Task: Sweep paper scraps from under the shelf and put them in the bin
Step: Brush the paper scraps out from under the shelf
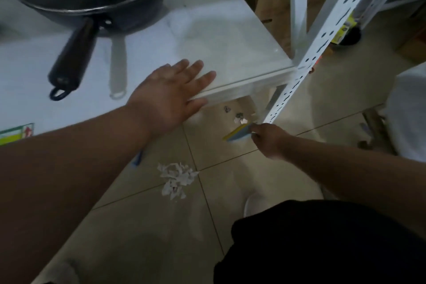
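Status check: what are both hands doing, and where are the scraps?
Left hand flat on shelf edge. Right hand gripping small brush. Scraps under shelf, pile already out. Shelf post close by.

No lettering is showing legibly: the green-and-white sticker (16,132) on the shelf (230,53) and the yellow package (343,30) are appearing blurred.
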